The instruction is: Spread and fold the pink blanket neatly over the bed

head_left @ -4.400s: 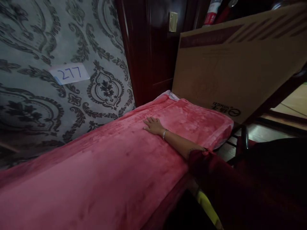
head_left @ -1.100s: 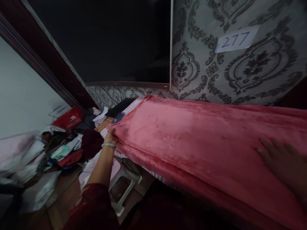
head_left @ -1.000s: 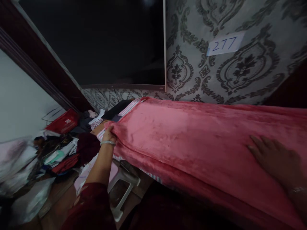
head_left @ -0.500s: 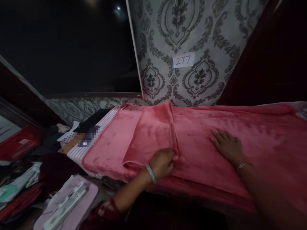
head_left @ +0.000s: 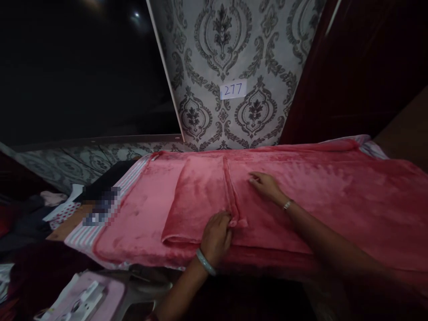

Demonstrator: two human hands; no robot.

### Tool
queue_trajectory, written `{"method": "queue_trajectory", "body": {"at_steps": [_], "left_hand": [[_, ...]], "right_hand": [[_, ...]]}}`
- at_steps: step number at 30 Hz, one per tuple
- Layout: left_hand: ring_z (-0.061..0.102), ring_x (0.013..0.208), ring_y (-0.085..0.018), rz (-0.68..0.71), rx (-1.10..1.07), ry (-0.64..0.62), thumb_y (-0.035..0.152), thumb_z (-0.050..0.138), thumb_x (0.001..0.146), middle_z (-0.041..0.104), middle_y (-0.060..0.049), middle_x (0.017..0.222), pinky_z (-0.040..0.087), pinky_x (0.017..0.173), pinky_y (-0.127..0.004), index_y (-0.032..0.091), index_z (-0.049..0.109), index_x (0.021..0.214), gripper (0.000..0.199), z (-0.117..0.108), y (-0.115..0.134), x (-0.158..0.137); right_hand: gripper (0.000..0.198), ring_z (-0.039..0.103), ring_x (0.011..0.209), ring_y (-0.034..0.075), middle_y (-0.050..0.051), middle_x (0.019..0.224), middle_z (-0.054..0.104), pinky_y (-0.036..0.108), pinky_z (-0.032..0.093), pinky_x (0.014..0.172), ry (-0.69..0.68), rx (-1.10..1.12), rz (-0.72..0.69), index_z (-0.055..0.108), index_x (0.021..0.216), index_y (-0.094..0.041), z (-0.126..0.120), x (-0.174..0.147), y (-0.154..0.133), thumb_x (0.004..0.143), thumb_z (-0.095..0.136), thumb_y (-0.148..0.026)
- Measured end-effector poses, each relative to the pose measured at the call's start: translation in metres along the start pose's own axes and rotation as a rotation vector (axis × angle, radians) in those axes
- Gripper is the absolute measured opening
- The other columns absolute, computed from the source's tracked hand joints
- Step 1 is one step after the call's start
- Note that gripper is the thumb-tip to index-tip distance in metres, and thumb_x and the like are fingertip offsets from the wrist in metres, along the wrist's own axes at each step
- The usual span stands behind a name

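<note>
A piece of pink plush cloth (head_left: pixel 200 200) lies doubled over, its right edge layered and slightly raised. Under it spreads a large pink-red plush blanket (head_left: pixel 133 214) of like colour. My left hand (head_left: pixel 216 236), with a pale bangle at the wrist, grips the front right corner of the folded cloth with bent fingers. My right hand (head_left: pixel 267 186) is just right of the fold's edge, low over the blanket, fingers loosely bent and holding nothing that I can see. Whether its fingertips touch the blanket is unclear.
A striped cloth border (head_left: pixel 130 176) shows at the blanket's left end, beside a dark, blurred-out object (head_left: pixel 102 207). At lower left stands a pink stool (head_left: pixel 112 290) with a white power strip (head_left: pixel 87 303). A large dark screen (head_left: pixel 83 76) and patterned wall (head_left: pixel 222 53) rise behind.
My right hand has gone from lying flat on the blanket to hovering near the fold, further left, fingers bent. The folded cloth's raised far corner now lies lower. The view has shifted right.
</note>
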State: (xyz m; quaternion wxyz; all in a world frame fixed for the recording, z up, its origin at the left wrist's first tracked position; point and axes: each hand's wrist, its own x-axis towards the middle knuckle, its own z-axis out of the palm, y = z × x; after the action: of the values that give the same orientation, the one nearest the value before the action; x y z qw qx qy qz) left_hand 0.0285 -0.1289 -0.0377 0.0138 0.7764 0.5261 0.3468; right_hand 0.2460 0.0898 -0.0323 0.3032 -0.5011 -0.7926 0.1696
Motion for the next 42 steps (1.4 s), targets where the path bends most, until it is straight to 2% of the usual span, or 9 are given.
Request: {"method": "queue_trajectory", "body": {"at_steps": [4,10,13,17,21,24,31,37,42], "left_hand": [[0.067,0.119,-0.026,0.044,0.033,0.004,-0.001,0.050,0.076,0.072,-0.012,0.124,0.056,0.105,-0.050,0.018,0.061,0.122,0.052,-0.002,-0.001,-0.002],[0.068,0.117,-0.028,0.062,0.137,-0.041,0.000,0.055,0.077,0.073,-0.012,0.124,0.057,0.103,-0.051,0.018,0.063,0.118,0.045,0.000,0.000,-0.005],[0.069,0.117,-0.027,0.104,0.144,-0.022,-0.001,0.053,0.077,0.073,-0.012,0.124,0.057,0.102,-0.050,0.019,0.062,0.119,0.048,-0.005,0.001,-0.004],[0.066,0.121,-0.025,0.171,0.100,0.076,-0.001,0.050,0.079,0.071,-0.012,0.128,0.055,0.105,-0.047,0.019,0.060,0.123,0.049,-0.005,0.009,0.000],[0.067,0.114,-0.025,0.224,0.119,-0.062,-0.001,0.054,0.075,0.073,-0.010,0.120,0.056,0.101,-0.046,0.019,0.064,0.115,0.046,0.013,0.022,0.002],[0.065,0.113,-0.027,0.224,0.139,-0.082,0.000,0.055,0.074,0.073,-0.012,0.120,0.056,0.100,-0.048,0.017,0.065,0.116,0.046,0.022,0.026,0.001],[0.065,0.117,-0.026,0.184,0.043,-0.017,-0.001,0.050,0.073,0.072,-0.012,0.124,0.055,0.104,-0.050,0.019,0.062,0.123,0.056,0.011,0.029,0.006],[0.066,0.115,-0.028,0.266,0.150,-0.063,0.002,0.052,0.081,0.073,-0.013,0.121,0.056,0.101,-0.048,0.017,0.065,0.119,0.043,0.035,0.039,0.005],[0.065,0.119,-0.028,0.258,0.165,-0.062,0.004,0.053,0.083,0.072,-0.013,0.125,0.053,0.105,-0.046,0.016,0.066,0.121,0.041,0.042,0.042,0.000]], "right_hand": [[0.049,0.069,0.072,0.018,0.004,0.083,0.075,0.028,0.056,0.073,-0.073,0.202,0.126,0.062,0.139,-0.013,0.047,0.050,-0.049,0.094,0.057,-0.029],[0.054,0.070,0.109,0.024,0.009,0.122,0.073,0.034,0.053,0.099,0.016,0.215,0.093,0.065,0.138,-0.021,0.082,0.098,-0.082,0.083,0.069,-0.020],[0.048,0.069,0.113,0.024,0.009,0.122,0.074,0.033,0.052,0.102,0.069,0.215,0.074,0.072,0.127,-0.018,0.077,0.106,-0.085,0.081,0.059,-0.009],[0.060,0.057,0.131,0.025,0.009,0.140,0.064,0.039,0.044,0.115,0.182,0.204,0.051,0.065,0.139,-0.018,0.057,0.097,-0.064,0.081,0.052,-0.008],[0.064,0.061,0.128,0.028,0.014,0.140,0.064,0.043,0.046,0.113,0.151,0.192,0.148,0.062,0.142,-0.013,0.047,0.073,-0.029,0.079,0.054,-0.010],[0.063,0.062,0.128,0.025,0.012,0.141,0.065,0.038,0.046,0.113,0.121,0.204,0.165,0.058,0.146,-0.015,0.050,0.065,-0.015,0.083,0.057,-0.014],[0.067,0.056,0.136,0.023,0.007,0.145,0.062,0.038,0.041,0.118,0.131,0.273,0.144,0.058,0.146,-0.018,0.047,0.083,-0.020,0.079,0.060,-0.010],[0.064,0.058,0.133,0.024,0.011,0.144,0.062,0.039,0.041,0.117,0.141,0.267,0.196,0.058,0.145,-0.014,0.034,0.076,-0.010,0.081,0.058,-0.009],[0.070,0.060,0.130,0.024,0.008,0.144,0.063,0.041,0.044,0.115,0.094,0.278,0.199,0.051,0.151,-0.020,0.034,0.062,-0.005,0.083,0.064,-0.017]]}}
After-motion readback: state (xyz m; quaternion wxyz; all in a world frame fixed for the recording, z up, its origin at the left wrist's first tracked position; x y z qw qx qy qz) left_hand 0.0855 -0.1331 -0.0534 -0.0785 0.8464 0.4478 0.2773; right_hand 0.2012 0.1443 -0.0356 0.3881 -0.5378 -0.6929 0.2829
